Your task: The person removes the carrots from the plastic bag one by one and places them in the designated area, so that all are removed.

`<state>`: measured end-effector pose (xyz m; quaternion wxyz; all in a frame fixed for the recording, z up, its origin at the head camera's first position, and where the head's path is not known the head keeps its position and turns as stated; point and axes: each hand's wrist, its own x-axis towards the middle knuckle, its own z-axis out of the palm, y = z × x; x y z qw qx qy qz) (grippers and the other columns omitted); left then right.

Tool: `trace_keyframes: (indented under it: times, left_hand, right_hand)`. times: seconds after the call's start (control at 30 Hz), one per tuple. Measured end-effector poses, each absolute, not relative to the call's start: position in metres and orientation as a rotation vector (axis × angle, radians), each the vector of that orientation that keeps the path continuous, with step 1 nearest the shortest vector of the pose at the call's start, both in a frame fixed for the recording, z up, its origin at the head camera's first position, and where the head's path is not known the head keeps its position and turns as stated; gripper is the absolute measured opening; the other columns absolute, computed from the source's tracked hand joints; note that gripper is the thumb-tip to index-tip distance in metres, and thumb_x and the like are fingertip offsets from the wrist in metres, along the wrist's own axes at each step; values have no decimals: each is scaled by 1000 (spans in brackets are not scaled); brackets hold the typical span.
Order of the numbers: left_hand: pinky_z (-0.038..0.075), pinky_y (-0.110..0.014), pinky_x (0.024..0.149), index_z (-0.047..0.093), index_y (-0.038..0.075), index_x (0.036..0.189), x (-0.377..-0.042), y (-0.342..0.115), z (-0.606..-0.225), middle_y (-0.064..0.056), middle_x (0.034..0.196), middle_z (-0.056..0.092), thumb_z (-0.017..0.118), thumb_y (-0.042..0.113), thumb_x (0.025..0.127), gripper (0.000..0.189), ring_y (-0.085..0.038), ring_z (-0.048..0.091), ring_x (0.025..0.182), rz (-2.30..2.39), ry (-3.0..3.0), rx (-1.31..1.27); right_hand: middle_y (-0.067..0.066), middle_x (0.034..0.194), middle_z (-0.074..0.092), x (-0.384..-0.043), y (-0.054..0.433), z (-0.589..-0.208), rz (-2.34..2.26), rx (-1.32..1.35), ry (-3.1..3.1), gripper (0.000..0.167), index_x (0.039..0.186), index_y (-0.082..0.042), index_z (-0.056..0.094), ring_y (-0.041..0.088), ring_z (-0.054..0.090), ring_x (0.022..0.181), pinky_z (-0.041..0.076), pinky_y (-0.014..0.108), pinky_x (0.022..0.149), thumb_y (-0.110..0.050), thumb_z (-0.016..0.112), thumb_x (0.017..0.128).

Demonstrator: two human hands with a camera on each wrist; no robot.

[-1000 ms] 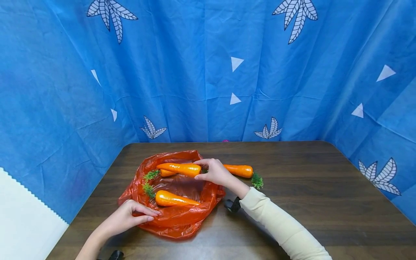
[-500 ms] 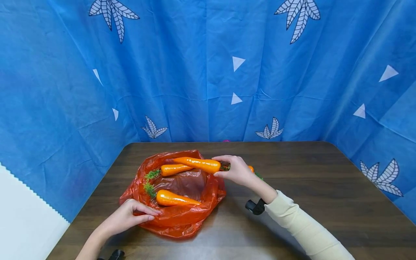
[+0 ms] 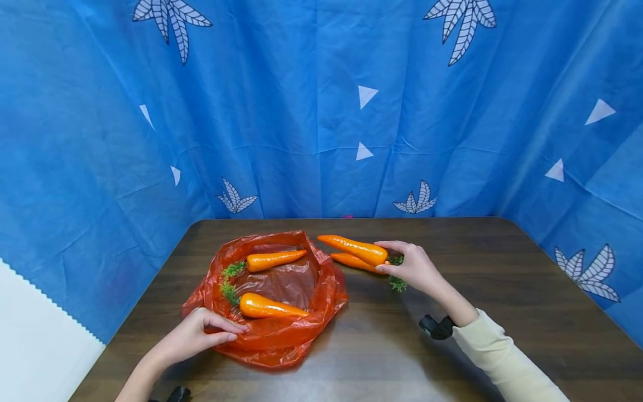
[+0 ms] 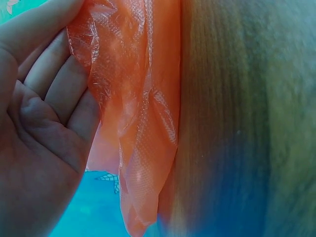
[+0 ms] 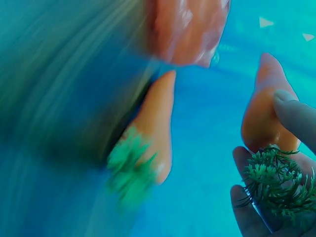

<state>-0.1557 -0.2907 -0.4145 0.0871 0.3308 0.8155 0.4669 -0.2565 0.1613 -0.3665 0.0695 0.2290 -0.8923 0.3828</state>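
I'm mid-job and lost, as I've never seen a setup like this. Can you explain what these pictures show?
No machine here: someone is working bare-handed. The wide picture comes from a camera worn on the head, looking forward and down; the two close-ups come from cameras worn on the left and right wrists. On the table lies an open red bag with two carrots inside. A third carrot lies to the bag's right. The left hand holds the bag's near edge; the right hand holds a fourth carrot near its leafy end.
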Motion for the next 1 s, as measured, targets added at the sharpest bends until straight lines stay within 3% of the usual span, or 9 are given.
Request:
trace_keyframes:
  times: [0.33,0.67,1.0]
  left_hand:
    - [52,-28,76,71,2,106,-156,-289,-414,-3,101,69,63,7,90,19,-16,64,93,1409,2414,1015]
    - [52,-27,74,72,3,105,-156,-289,-412,-3,101,69,64,8,88,19,-15,64,94,1399,2438,1020]
    - [51,-26,76,73,5,105,-156,-288,-409,-2,101,69,66,10,88,19,-15,64,94,1398,2435,992]
  right_hand:
    - [12,114,63,-237,197,-384,1057,611,-2720,50,121,-4,62,26,59,95,50,44,81,-17,80,75]
    - [8,109,64,-203,213,-404,1000,712,-2748,48,116,-5,65,18,60,89,52,34,74,-19,81,74]
    - [7,110,64,-202,219,-410,1014,748,-2796,47,116,-5,65,14,59,86,52,30,74,-22,81,74]
